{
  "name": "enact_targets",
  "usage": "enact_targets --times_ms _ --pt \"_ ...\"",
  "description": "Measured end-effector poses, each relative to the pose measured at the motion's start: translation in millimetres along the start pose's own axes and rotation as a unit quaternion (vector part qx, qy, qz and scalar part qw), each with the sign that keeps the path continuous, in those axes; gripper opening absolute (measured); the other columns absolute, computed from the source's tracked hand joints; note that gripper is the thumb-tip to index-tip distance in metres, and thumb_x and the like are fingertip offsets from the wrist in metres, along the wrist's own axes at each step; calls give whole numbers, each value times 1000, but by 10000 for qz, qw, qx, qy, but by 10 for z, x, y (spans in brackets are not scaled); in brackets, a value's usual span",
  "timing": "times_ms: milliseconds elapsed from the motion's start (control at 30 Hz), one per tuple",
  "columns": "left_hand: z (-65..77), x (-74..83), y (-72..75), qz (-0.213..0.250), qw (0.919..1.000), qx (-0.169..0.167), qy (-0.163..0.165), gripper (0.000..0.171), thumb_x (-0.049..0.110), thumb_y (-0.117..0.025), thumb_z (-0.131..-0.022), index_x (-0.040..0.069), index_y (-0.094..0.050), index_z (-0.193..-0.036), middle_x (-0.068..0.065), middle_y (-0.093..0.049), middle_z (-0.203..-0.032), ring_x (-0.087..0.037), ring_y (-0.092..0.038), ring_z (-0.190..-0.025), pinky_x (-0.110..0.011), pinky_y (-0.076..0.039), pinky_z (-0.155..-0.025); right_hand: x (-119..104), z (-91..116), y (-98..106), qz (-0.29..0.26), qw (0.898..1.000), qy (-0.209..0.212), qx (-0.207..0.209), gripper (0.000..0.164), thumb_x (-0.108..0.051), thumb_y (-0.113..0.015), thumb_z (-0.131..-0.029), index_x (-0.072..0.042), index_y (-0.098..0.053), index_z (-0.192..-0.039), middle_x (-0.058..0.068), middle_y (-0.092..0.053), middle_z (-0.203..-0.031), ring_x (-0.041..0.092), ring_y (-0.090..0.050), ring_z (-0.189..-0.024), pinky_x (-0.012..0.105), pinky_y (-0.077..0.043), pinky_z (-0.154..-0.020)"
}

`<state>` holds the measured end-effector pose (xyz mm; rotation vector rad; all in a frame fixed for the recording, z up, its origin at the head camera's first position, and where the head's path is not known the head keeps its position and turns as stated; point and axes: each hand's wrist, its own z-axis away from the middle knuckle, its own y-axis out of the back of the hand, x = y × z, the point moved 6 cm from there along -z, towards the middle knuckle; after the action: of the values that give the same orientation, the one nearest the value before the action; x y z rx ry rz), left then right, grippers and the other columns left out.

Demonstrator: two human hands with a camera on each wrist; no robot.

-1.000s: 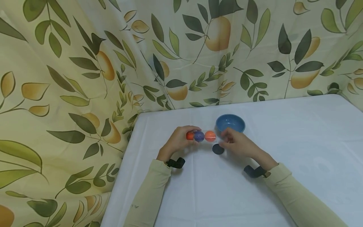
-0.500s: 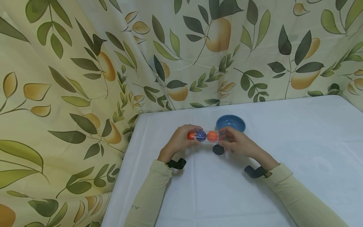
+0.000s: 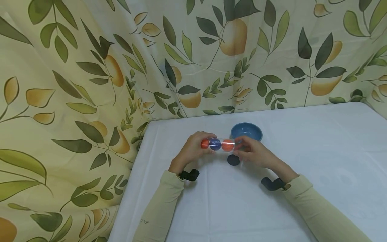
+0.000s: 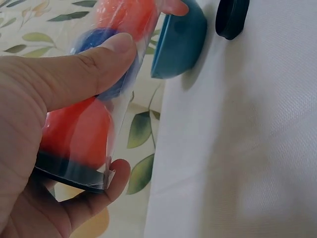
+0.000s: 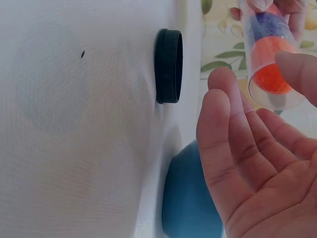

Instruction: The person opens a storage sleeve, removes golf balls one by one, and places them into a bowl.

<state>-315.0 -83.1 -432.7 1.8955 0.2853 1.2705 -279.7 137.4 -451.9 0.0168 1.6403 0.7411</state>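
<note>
My left hand grips a clear plastic tube held sideways above the table. Inside it sit an orange-red ball, a blue ball and a second orange ball, in a row. A dark cap closes the tube's end at the left palm. The other end is uncapped, its round rim showing in the right wrist view. There my right hand has its fingers extended, with the thumb overlapping the rim. A loose black lid lies on the table below the right fingertips.
Just behind the right hand stands a blue bowl. White cloth covers the table, and a leaf-and-fruit patterned curtain hangs along its back and left side. A black camera mount sits on each wrist.
The tube and left hand have shifted slightly right, bringing the uncapped end to the right fingertips. The right hand's fingers have spread a little around that end. Lid and bowl stay put.
</note>
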Motion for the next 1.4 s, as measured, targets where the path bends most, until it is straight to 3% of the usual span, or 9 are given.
enact_targets --times_ms 600,933,1100,1400 --pt "1 55 30 -381 9981 280 -398 53 15 -90 -78 18 -70 -127 0 -71 -124 -16 -57 -113 -35 -49 -96 25 -19 11 160 9999 -47 21 45 -13 -68 -98 0 -51 -136 23 -68 -124 25 -71 -95 31 -57 -72" --pt "-6 -12 6 -29 9994 282 -195 54 17 -89 -79 20 -69 -129 1 -69 -127 -14 -55 -108 -28 -49 -83 31 -18 62 523 9983 -102 221 44 -20 -72 -96 -5 -55 -134 17 -70 -121 26 -70 -99 32 -57 -75" --pt "-8 -38 -2 112 9995 280 -120 54 17 -89 -79 20 -69 -130 0 -69 -126 -14 -56 -108 -28 -50 -84 18 -8 90 645 9974 -88 308 44 -20 -73 -96 -7 -56 -134 16 -70 -121 28 -69 -103 32 -56 -78" --pt "-7 -59 20 163 9991 388 -25 55 15 -89 -79 22 -69 -130 1 -69 -124 -15 -55 -105 -29 -50 -85 2 7 176 903 9940 -149 593 49 -24 -74 -95 -9 -55 -138 17 -69 -119 26 -67 -96 30 -57 -68"
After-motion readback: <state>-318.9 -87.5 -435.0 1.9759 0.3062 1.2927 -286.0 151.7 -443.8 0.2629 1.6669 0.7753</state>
